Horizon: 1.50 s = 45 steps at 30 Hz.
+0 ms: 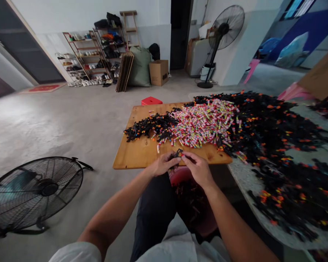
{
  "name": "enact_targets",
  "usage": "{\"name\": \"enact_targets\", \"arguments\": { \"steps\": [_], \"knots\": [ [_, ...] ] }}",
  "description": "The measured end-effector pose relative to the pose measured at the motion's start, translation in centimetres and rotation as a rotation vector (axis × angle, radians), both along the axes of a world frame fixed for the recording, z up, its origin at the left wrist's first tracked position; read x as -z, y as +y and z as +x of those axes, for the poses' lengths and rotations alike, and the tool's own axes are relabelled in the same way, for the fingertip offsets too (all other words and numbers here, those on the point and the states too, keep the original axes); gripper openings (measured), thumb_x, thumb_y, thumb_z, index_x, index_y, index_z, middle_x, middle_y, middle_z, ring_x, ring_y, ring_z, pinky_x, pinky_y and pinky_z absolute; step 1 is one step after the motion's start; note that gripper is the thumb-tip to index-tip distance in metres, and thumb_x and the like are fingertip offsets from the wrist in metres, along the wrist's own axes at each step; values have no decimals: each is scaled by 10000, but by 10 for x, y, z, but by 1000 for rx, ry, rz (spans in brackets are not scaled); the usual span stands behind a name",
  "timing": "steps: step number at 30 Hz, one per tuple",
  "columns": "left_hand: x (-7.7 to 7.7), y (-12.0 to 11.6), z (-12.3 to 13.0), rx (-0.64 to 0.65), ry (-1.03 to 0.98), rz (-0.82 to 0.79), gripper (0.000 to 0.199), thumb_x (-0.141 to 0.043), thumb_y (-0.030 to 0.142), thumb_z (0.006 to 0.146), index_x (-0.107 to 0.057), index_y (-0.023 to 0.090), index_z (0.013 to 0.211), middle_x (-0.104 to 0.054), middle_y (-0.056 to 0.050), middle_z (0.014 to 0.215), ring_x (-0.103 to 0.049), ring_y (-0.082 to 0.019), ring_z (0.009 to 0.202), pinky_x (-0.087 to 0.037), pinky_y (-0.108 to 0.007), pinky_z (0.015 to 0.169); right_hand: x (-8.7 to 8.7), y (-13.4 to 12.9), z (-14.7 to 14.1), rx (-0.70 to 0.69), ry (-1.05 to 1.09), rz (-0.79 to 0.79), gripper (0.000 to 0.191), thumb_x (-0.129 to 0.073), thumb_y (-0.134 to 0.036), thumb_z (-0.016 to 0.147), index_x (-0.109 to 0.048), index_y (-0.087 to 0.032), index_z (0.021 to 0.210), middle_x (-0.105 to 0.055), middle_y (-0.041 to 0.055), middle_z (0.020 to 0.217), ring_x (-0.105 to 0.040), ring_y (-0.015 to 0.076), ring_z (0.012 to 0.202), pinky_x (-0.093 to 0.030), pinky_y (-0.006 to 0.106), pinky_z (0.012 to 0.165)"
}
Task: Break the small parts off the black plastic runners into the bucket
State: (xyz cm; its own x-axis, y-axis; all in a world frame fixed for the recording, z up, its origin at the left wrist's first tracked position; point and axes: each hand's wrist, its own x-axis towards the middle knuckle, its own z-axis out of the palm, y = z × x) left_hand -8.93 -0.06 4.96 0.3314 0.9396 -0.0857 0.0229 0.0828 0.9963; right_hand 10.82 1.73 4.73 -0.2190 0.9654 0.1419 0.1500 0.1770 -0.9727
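L hand [166, 163] and R hand [198, 167] meet nr frame centre, just below the middle, over the near edge of the wooden board [123, 162]. L hand has a small blk piece [178, 153] pinched btwn thumb & fingers; R hand's thumb & index close on a tiny red bit [182, 155] at the piece's right side, tho can't tell if they grip the blk piece too. Key relation: blk piece sits right btwn the two sets of fingertips, its upper end poking up & away from the body, red bit to its R, so R hand is nearer the red bit and L hand nearer the blk body. Long axis looks approx up-down in frame, slightly tilted, but lower part is hidden by fingers. Pile of pink-and-white tubes [207, 123] lies beyond, up & R of the hands; one loose tube [158, 149] is on the board just above L hand. Small blk pile [147, 127] is upper L of the hands, big blk heap [278, 123] fills the R side. Red tub [177, 178] w/ dark contents is directly below the hands.
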Motion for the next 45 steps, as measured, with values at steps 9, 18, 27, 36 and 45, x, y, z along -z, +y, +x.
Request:
{"name": "enact_targets", "arguments": {
  "steps": [9, 18, 27, 36, 45],
  "knots": [
    [-2, -2, -6, 15, 46, 137, 448, -625, 539, 967, -723, 112, 1061, -712, -52, 854, -679, -132, 731, -556, -235, 691, 9, 7, 12, -11, 89, -75, 461, -751, -557, 872, -739, -186, 1145, -773, 88, 1022, -705, 218, 866, -567, 324, 764],
    [-4, -6, 0, 1, 113, 272, 475, -567, 366, 989, -614, 163, 1415, -748, -83, 1050, -673, -131, 715, -571, -246, 689, -2, 5, 14, -54, -21, -73, 456, -722, -570, 886, -784, -182, 1116, -773, 66, 872, -710, 234, 824, -568, 347, 779],
    [-11, -10, -1, -29, 286, 343, 428, -485, 439, 1045, -707, 154, 1274, -761, -62, 952, -676, -163, 782, -549, -254, 744, -7, 4, 15, -61, -167, 13, 330, -692, -489, 912, -804, -214, 1056, -802, 81, 1036, -735, 266, 971, -565, 389, 906],
    [-17, -11, -4, 59, 413, 434, 356, -470, 388, 1058, -743, 160, 1084, -755, -59, 940, -679, -165, 825, -512, -242, 785, -15, 9, 18, -184, -186, -58, 293, -709, -446, 880, -796, -195, 1005, -785, 56, 882, -715, 219, 780, -559, 307, 689],
    [-12, -14, -2, 62, 430, 488, 363, -455, 398, 1067, -729, 190, 1183, -765, -86, 1046, -705, -201, 927, -513, -275, 865, -20, 10, 24, -234, -187, -106, 285, -707, -438, 876, -798, -189, 979, -754, 28, 766, -622, 154, 556, -498, 268, 543]
  ]
}}
